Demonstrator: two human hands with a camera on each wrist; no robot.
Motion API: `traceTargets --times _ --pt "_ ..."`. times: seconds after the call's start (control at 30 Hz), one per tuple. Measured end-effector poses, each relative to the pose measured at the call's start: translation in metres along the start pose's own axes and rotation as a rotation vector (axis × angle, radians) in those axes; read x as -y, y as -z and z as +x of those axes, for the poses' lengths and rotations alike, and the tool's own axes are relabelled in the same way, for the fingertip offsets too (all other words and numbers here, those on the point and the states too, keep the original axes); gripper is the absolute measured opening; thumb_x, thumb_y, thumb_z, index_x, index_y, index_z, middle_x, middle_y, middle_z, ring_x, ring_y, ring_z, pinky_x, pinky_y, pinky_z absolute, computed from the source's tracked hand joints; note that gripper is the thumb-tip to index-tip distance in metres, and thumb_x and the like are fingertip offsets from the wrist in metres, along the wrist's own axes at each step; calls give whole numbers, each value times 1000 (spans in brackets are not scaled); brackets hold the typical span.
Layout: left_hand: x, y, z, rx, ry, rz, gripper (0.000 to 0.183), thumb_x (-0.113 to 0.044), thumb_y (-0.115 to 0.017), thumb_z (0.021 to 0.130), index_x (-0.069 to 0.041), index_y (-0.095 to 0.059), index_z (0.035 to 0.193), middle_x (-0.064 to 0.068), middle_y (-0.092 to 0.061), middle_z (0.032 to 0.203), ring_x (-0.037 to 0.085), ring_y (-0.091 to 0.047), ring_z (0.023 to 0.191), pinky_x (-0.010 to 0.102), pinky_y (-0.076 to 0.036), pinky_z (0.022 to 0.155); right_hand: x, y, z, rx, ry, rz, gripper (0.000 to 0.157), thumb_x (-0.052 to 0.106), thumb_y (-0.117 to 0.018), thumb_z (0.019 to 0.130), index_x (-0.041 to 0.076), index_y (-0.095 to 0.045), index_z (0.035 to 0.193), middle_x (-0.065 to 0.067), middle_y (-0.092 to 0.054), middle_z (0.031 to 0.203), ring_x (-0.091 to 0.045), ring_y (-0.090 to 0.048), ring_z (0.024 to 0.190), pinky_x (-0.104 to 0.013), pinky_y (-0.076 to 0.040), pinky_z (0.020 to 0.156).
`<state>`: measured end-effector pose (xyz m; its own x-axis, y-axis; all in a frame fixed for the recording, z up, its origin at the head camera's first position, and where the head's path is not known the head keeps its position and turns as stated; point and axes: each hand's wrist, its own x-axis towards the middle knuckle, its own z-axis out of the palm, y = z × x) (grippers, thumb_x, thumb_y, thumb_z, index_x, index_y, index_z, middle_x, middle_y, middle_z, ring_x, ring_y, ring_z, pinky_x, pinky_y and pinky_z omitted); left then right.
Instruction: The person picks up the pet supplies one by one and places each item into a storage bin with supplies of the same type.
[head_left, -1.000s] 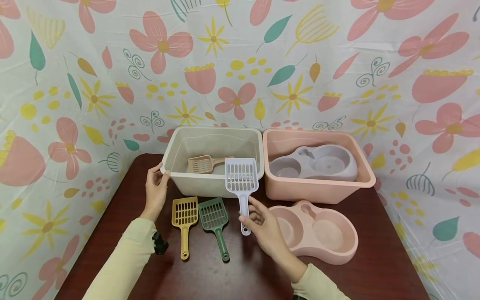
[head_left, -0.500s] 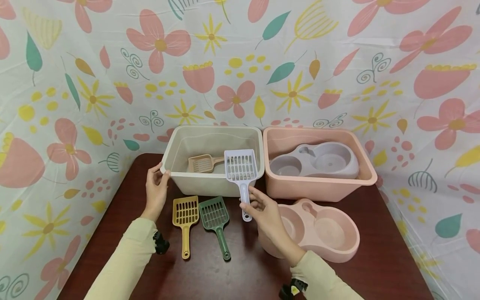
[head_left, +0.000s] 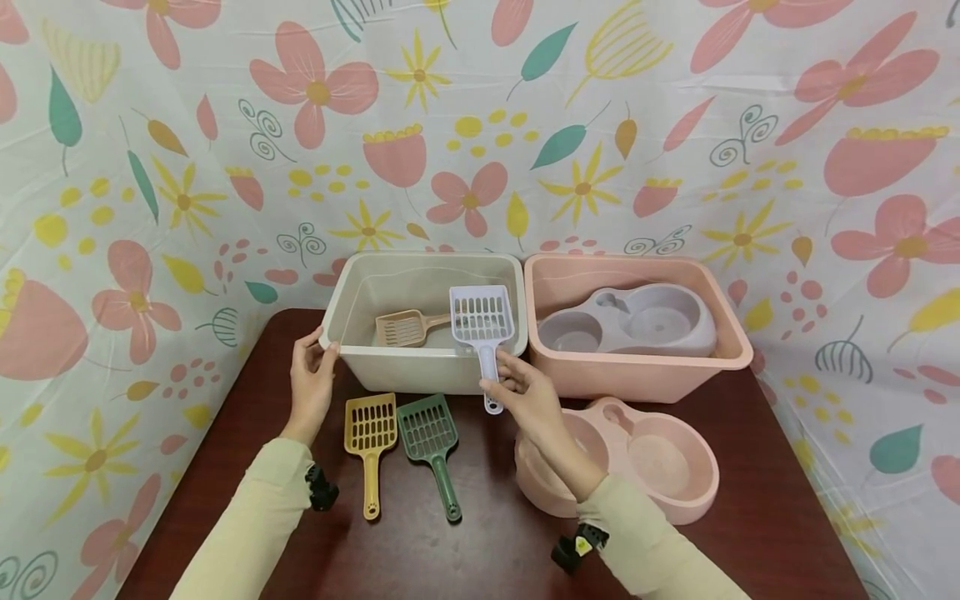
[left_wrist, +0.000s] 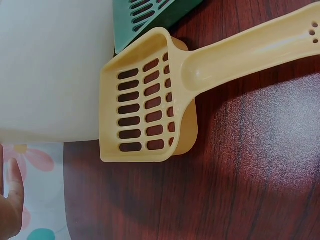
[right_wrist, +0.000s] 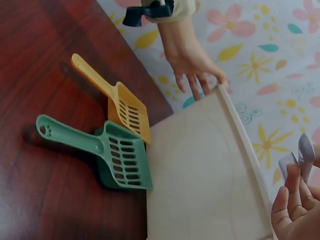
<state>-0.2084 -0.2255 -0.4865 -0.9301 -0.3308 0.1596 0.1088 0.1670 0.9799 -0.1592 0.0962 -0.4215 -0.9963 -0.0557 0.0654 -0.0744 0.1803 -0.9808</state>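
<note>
My right hand (head_left: 531, 398) pinches the handle of a lilac slotted litter scoop (head_left: 482, 315), held over the front right rim of a grey-white litter box (head_left: 408, 368); the right wrist view shows only part of that scoop (right_wrist: 306, 150). A tan scoop (head_left: 402, 328) lies in this box. With fingers fairly straight, my left hand (head_left: 310, 383) touches the box's front left corner. In front of the box, a yellow scoop (head_left: 371, 433) and a green scoop (head_left: 429, 433) lie side by side on the table.
To the right stands a pink litter box (head_left: 645, 375) with a grey double pet bowl (head_left: 626, 323) inside. A pink double pet bowl (head_left: 675, 467) lies before it, partly behind my right forearm. Flowered cloth (head_left: 480, 125) hangs behind the dark red table (head_left: 390, 558).
My right hand has carried the lilac scoop away from me, so its head now overlaps the grey-white box's opening in the head view. My left hand has stayed at the corner.
</note>
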Motion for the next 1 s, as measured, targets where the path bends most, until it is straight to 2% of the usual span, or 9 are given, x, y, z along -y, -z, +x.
traceTargets --times 0.23,0.57,0.67,0.83,1.0 --pt "0 0 0 -16 -5 8 46 -24 -53 104 -11 -41 146 9 -53 124 16 -53 104 21 -43 76 4 2 13 8 6 -31 55 11 -75 89 0 -55 139 -20 -68 115 -28 -65 96 -21 -49 72" --pt "1 0 0 -22 -2 4 46 -25 -53 104 -11 -41 147 9 -53 124 14 -53 104 21 -43 76 13 5 30 39 -23 -46 54 20 -72 93 4 -54 141 -18 -66 119 -29 -63 103 -26 -48 76" --pt "1 -1 0 -20 -4 1 46 -25 -53 104 -12 -41 146 6 -53 122 20 -53 106 22 -43 76 15 5 38 35 -33 -24 54 19 -72 93 4 -54 141 -19 -65 120 -29 -62 104 -23 -48 75" --pt "3 -1 0 -14 -7 -7 47 -26 -54 104 -12 -40 147 8 -53 123 32 -51 111 21 -44 76 20 5 49 9 -71 0 53 18 -73 92 4 -56 140 -19 -64 119 -22 -59 99 -19 -47 70" --pt "3 -1 1 -11 -7 -3 47 -26 -54 104 -12 -40 147 12 -52 127 28 -52 110 21 -43 76 20 5 58 2 -83 -34 51 19 -73 92 5 -58 139 -18 -66 119 -15 -59 90 -20 -48 67"
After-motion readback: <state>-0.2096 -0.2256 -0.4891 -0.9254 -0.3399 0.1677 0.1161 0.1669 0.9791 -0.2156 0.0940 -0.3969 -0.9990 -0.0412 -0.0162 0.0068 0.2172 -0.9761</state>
